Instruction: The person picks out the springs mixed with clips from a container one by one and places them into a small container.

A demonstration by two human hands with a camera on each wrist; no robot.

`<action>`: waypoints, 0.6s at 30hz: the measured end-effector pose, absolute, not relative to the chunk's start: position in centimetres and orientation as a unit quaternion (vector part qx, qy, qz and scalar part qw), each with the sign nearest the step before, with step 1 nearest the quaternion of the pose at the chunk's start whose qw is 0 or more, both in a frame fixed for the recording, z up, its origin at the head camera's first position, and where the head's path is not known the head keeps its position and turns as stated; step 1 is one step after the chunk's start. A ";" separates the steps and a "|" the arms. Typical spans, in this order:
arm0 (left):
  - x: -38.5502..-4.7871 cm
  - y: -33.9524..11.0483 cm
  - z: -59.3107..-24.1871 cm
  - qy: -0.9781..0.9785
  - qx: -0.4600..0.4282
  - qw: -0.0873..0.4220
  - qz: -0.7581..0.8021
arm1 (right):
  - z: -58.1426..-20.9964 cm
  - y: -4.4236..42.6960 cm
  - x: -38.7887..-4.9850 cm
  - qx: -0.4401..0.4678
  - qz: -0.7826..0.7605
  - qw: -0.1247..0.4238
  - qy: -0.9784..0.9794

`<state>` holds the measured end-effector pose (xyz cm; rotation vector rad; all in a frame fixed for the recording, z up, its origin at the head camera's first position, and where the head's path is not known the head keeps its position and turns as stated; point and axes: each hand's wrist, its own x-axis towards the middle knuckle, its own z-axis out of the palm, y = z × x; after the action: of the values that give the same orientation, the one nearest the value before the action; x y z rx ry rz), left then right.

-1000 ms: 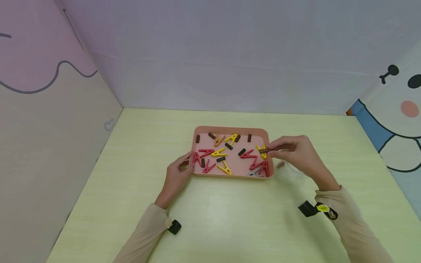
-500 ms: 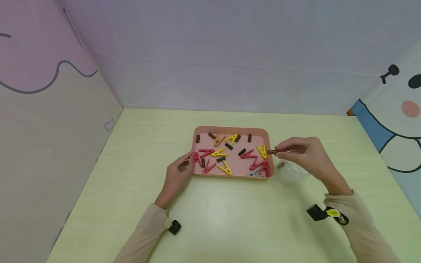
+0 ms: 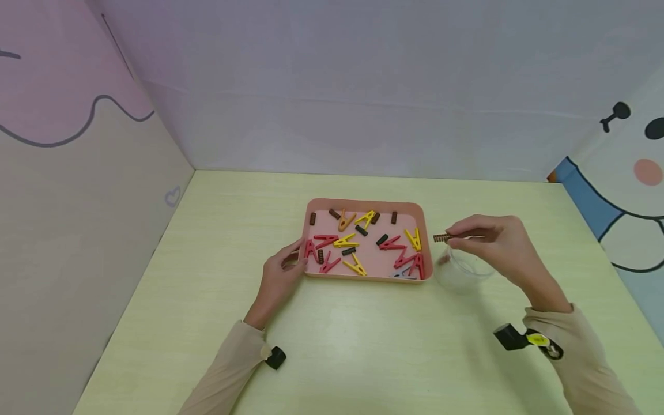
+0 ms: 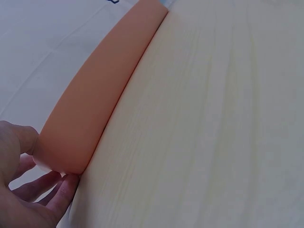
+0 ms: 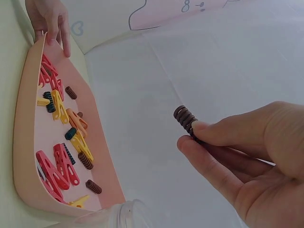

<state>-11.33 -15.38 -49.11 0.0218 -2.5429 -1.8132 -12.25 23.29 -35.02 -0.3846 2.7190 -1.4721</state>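
Note:
A brown coil spring (image 3: pixel 441 237) is pinched between the thumb and fingertips of my right hand (image 3: pixel 490 239). In the right wrist view the spring (image 5: pixel 184 118) pokes out past the fingertips, tilted. Below that hand stands a clear round container (image 3: pixel 467 274), partly covered by it, with something small and brown at its left side. My left hand (image 3: pixel 280 279) grips the left end of a pink tray (image 3: pixel 363 204). The left wrist view has its thumb and fingers at the tray's corner. In the tray lie red clips (image 3: pixel 391 243), yellow clips (image 3: pixel 346 241) and several dark springs (image 3: pixel 361 230).
An orange clip (image 3: pixel 344 222) and a grey clip (image 3: pixel 402 274) also lie in the tray. The pale wooden table (image 3: pixel 363 346) extends around it. A light-coloured wall (image 3: pixel 363 115) rises behind, with printed side panels left and right.
My right hand has moved right with the spring, from over the tray's right end to above the clear container. More of the container shows. The left hand and tray stay in place.

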 end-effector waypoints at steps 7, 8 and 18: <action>-11.3 -15.4 -49.1 -0.817 0.009 0.010 -0.576 | -34.8 24.0 -12.0 -0.130 -0.463 -0.006 0.877; -11.3 -15.4 -49.1 -0.817 0.009 0.010 -0.576 | -34.8 24.1 -11.9 -0.131 -0.460 -0.010 0.878; -11.3 -15.4 -49.1 -0.816 0.010 0.006 -0.577 | -34.5 24.8 -11.5 -0.133 -0.455 -0.028 0.880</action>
<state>-11.32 -15.41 -49.12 0.0303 -2.5550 -1.8064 -11.46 24.75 -34.53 -0.4243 2.8146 -1.4552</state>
